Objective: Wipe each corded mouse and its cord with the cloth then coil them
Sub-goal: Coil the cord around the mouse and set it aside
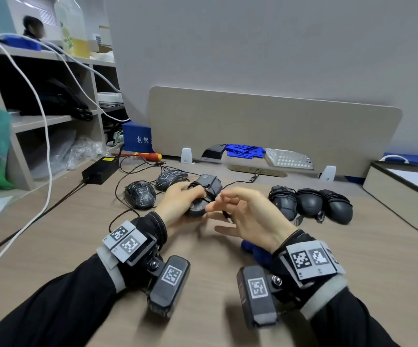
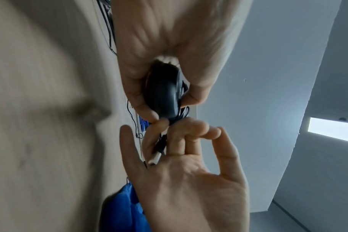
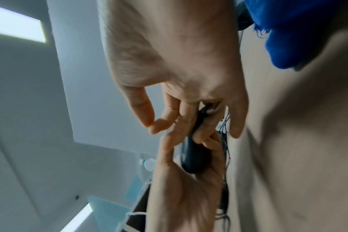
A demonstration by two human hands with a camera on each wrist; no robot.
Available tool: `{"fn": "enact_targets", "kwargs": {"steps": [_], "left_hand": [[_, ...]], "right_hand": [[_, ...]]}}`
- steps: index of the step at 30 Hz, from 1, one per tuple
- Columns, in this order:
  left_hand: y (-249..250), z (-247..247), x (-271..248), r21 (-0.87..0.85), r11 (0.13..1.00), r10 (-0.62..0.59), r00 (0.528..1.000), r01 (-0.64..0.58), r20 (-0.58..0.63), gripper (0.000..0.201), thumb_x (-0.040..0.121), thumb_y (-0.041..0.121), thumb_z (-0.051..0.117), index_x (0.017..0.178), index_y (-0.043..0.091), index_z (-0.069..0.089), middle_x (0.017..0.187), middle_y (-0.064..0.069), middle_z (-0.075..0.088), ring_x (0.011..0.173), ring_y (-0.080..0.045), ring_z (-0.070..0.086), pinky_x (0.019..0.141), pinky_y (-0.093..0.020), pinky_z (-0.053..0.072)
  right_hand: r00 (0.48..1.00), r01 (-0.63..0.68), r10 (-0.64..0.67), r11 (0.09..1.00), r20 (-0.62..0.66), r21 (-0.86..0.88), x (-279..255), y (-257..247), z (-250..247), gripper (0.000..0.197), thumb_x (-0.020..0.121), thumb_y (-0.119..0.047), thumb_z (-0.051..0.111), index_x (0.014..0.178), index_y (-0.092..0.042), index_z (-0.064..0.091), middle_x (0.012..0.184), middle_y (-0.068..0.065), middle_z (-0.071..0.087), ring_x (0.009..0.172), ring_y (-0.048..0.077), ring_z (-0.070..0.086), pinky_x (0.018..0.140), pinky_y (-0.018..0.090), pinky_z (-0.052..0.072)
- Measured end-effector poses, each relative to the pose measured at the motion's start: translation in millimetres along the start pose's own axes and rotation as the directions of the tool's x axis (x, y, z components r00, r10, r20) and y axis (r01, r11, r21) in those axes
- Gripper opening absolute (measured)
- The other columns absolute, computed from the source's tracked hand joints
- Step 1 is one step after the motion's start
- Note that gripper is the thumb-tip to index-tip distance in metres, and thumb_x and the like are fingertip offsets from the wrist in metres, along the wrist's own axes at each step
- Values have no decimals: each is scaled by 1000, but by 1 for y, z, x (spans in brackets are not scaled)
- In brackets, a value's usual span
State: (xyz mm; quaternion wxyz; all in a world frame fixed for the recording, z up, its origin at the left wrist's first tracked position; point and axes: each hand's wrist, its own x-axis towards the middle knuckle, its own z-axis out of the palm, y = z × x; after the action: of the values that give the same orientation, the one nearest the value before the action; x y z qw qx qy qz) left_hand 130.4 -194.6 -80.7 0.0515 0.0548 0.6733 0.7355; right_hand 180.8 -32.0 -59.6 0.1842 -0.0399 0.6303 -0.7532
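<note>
gripping a dark grey plastic corded mouse point(image 1: 201, 196) in the curled left hand point(image 1: 178, 205)
right hand point(image 1: 250, 214) pinches its black usb plug point(image 2: 159, 146) between fingers, palm facing left.

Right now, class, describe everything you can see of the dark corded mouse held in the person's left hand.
The dark grey plastic mouse is held above the wooden desk, underside up, with pale glide pads showing. The left hand grips its body, fingers curled round the sides. Its thin black cord is wrapped around the body in several turns. The right hand holds the cord's end, the metal-tipped USB plug lying between its fingers. The shell looks smooth and matte.
</note>
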Motion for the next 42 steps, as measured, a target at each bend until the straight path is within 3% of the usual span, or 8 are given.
{"fn": "enact_targets", "kwargs": {"steps": [6,10,14,21,24,29,36,42], "left_hand": [[13,7,21,520,851,102,994,-74,-25,38,89,9,65,120,17,44,98,-6,56,70,-18,59,48,-26,52],[19,33,37,891,427,88,988,-152,126,45,88,16,61,127,14,39,112,-14,59,96,-31,61,82,-42,54],[13,63,51,992,-21,-11,993,-122,122,36,88,25,58,118,14,40,117,-17,55,106,-39,57,92,-50,49],[-8,110,66,890,-431,-50,989,-150,142,59,90,26,63,139,9,35,136,-20,43,126,-38,39,101,-46,40],[1,118,66,933,-316,-105,983,-174,148,55,90,36,56,136,11,40,132,-18,45,123,-36,40,101,-43,41],[29,118,71,977,177,-192,970,-117,151,33,87,27,60,117,13,59,110,-9,60,91,-24,60,61,-26,47],[8,120,88,864,482,-160,955,-146,251,61,87,10,71,143,16,48,132,-10,56,99,-25,61,64,-31,59],[-8,130,92,830,495,6,956,-256,292,61,89,17,69,144,12,43,135,-13,54,110,-30,61,71,-33,55]], "right_hand": [[931,58,-32,996,-364,61,-13,-23,-41,16,89,-28,53,75,-24,60,83,-5,74,94,19,62,94,44,37],[867,137,-30,974,-498,181,-11,-17,-63,13,87,-26,53,77,-23,60,84,-5,74,93,21,60,90,42,40],[867,97,43,963,-497,253,-6,-7,-72,12,88,-25,55,81,-19,63,90,0,75,95,23,60,90,41,42],[873,156,36,924,-487,348,-8,-4,-77,14,92,-23,54,87,-15,66,91,2,74,95,24,63,88,38,49],[800,252,40,883,-599,396,-9,-5,-80,14,91,-18,54,83,-13,65,79,2,69,82,22,61,78,34,51],[620,396,108,812,-777,428,-13,-9,-88,18,89,-13,51,75,-10,61,61,0,56,57,16,50,57,26,42],[693,313,120,838,-711,447,-15,-7,-85,17,89,-15,53,77,-10,65,64,-1,58,62,16,53,62,27,44],[702,318,96,845,-706,431,-12,-7,-90,18,89,-16,53,76,-11,64,63,-1,57,63,16,53,62,27,44]]}}
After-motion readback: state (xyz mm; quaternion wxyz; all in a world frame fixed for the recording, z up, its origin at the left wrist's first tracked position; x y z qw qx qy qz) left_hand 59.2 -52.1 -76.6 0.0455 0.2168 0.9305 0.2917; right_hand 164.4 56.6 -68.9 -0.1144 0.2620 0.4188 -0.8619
